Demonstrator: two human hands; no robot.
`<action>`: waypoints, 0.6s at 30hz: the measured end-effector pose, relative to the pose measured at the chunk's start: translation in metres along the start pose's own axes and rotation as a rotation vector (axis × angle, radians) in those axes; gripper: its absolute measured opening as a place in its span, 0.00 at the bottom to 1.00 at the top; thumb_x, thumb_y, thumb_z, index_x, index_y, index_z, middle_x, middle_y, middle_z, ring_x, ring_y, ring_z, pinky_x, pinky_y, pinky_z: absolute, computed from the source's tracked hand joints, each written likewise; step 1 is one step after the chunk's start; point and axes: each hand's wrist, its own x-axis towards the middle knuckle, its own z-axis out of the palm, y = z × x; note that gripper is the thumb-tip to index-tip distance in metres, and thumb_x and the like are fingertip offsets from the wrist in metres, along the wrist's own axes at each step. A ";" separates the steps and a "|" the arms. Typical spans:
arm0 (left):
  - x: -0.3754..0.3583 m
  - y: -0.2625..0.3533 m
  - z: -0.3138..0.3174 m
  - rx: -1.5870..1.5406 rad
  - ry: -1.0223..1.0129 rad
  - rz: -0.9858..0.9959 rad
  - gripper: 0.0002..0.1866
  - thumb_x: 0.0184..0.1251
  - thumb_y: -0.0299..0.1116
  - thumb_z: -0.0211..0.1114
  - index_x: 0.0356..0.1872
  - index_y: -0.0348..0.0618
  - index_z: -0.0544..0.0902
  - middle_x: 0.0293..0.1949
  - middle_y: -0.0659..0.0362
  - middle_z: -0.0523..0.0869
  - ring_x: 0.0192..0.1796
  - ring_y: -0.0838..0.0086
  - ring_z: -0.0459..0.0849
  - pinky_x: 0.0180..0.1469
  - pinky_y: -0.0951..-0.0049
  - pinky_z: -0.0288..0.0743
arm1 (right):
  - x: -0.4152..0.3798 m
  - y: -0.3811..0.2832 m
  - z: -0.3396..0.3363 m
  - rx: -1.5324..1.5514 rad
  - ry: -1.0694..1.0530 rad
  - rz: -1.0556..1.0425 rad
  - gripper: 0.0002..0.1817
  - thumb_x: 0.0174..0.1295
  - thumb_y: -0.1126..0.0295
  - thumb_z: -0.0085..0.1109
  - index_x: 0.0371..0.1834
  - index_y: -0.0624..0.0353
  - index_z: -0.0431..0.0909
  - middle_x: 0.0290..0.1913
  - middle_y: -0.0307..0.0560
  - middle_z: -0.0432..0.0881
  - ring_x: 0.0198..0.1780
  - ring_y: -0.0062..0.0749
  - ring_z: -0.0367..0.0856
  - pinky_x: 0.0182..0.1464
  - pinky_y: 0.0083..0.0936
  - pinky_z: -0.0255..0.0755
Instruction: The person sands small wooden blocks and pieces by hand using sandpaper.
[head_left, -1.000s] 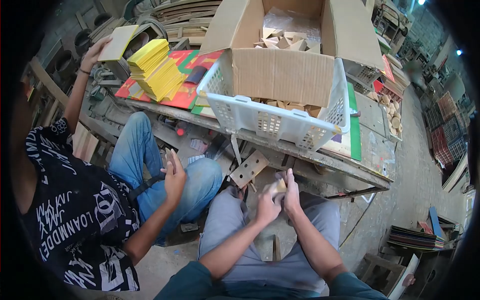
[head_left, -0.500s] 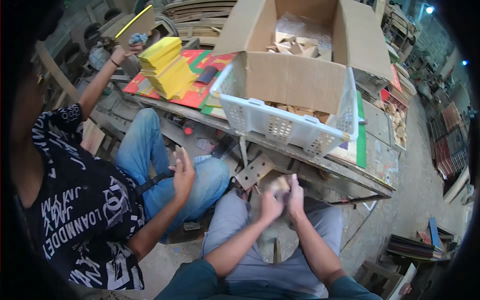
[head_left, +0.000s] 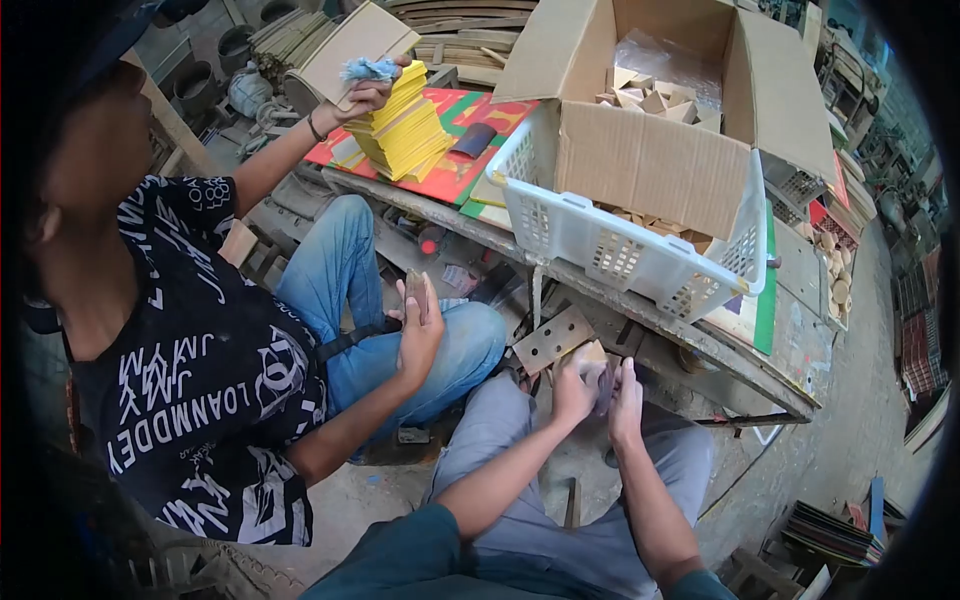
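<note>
Between my knees, my left hand [head_left: 573, 388] is closed around a small light wooden piece [head_left: 593, 352], whose end sticks up past the fingers. Facing it, my right hand [head_left: 627, 402] has its fingers nearly straight and pressed against a dark purplish strip [head_left: 604, 390], which looks like sandpaper. The strip lies between the two hands against the wooden piece; much of both is hidden by fingers. Beyond the left hand, a plank with dark holes [head_left: 553, 340] leans under the workbench.
At the left sits a co-worker [head_left: 215, 370], holding a thin board [head_left: 355, 50] and blue cloth [head_left: 368, 69]. On the workbench [head_left: 640, 305] stand a yellow-edged stack [head_left: 405, 130], a white crate [head_left: 620, 250] and a cardboard box [head_left: 650, 155] with wooden pieces [head_left: 665, 100].
The view has shifted, so the scene sits further right. My hands stay together, with the wooden piece now clearer. The co-worker's board and cloth have come over the yellow-edged stack.
</note>
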 end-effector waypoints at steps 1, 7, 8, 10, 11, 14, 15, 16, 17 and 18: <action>-0.007 -0.006 0.004 0.035 -0.013 0.046 0.20 0.57 0.26 0.64 0.53 0.36 0.78 0.42 0.42 0.84 0.45 0.54 0.85 0.47 0.61 0.77 | 0.001 -0.003 -0.001 -0.046 -0.004 0.001 0.31 0.69 0.40 0.38 0.34 0.55 0.80 0.23 0.31 0.73 0.22 0.15 0.65 0.23 0.17 0.55; -0.004 -0.001 0.005 0.020 0.032 0.166 0.19 0.57 0.26 0.65 0.53 0.39 0.79 0.39 0.44 0.85 0.43 0.53 0.85 0.48 0.62 0.77 | 0.002 0.004 -0.004 0.021 -0.017 -0.005 0.32 0.70 0.40 0.35 0.41 0.58 0.80 0.33 0.36 0.79 0.32 0.19 0.73 0.35 0.17 0.65; 0.004 -0.003 0.004 -0.052 0.063 0.039 0.19 0.57 0.27 0.65 0.52 0.39 0.79 0.38 0.45 0.86 0.42 0.53 0.86 0.47 0.62 0.77 | -0.002 0.008 -0.006 -0.035 -0.048 0.013 0.32 0.70 0.40 0.34 0.40 0.57 0.80 0.32 0.36 0.78 0.31 0.18 0.72 0.33 0.16 0.64; -0.003 -0.001 0.003 0.041 0.036 0.014 0.19 0.58 0.27 0.64 0.52 0.36 0.78 0.41 0.42 0.83 0.44 0.50 0.84 0.47 0.59 0.77 | -0.003 0.001 -0.004 -0.136 -0.010 -0.020 0.31 0.70 0.39 0.36 0.40 0.55 0.80 0.31 0.35 0.78 0.29 0.16 0.71 0.31 0.14 0.60; -0.009 -0.001 0.005 0.061 -0.006 0.084 0.19 0.58 0.27 0.64 0.51 0.35 0.78 0.42 0.43 0.83 0.44 0.50 0.84 0.47 0.59 0.77 | 0.003 -0.002 -0.008 -0.117 -0.017 0.034 0.32 0.69 0.39 0.36 0.39 0.55 0.81 0.31 0.35 0.78 0.28 0.16 0.71 0.30 0.14 0.60; -0.015 0.006 0.007 0.046 -0.049 0.184 0.19 0.57 0.27 0.64 0.51 0.33 0.78 0.42 0.43 0.83 0.45 0.50 0.84 0.47 0.59 0.77 | 0.015 0.002 -0.006 0.036 -0.023 -0.025 0.32 0.68 0.37 0.38 0.38 0.55 0.80 0.29 0.33 0.77 0.28 0.16 0.71 0.28 0.15 0.60; -0.008 0.004 0.004 0.092 -0.001 0.194 0.19 0.57 0.26 0.64 0.51 0.34 0.78 0.42 0.43 0.83 0.45 0.50 0.84 0.47 0.58 0.77 | 0.013 0.005 -0.006 0.013 0.008 0.000 0.32 0.68 0.37 0.38 0.34 0.56 0.79 0.25 0.33 0.73 0.24 0.16 0.66 0.24 0.17 0.57; -0.004 0.001 0.000 0.142 0.044 0.196 0.19 0.57 0.26 0.64 0.51 0.35 0.78 0.42 0.42 0.83 0.45 0.49 0.84 0.47 0.58 0.77 | 0.005 0.006 -0.002 -0.010 0.041 0.033 0.32 0.68 0.38 0.38 0.31 0.56 0.77 0.21 0.32 0.69 0.19 0.16 0.61 0.20 0.19 0.54; 0.002 -0.003 -0.001 -0.006 0.026 0.094 0.19 0.57 0.26 0.64 0.52 0.36 0.78 0.42 0.41 0.83 0.45 0.49 0.84 0.47 0.58 0.77 | 0.000 0.007 0.005 0.014 0.044 -0.001 0.31 0.68 0.38 0.38 0.30 0.55 0.77 0.20 0.31 0.68 0.17 0.16 0.59 0.18 0.20 0.51; -0.001 0.000 -0.002 -0.002 0.018 0.082 0.19 0.57 0.26 0.64 0.52 0.36 0.78 0.42 0.41 0.83 0.45 0.49 0.84 0.47 0.58 0.77 | -0.012 -0.009 0.011 -0.063 0.019 -0.021 0.31 0.68 0.39 0.39 0.31 0.56 0.78 0.20 0.30 0.68 0.19 0.16 0.60 0.20 0.19 0.51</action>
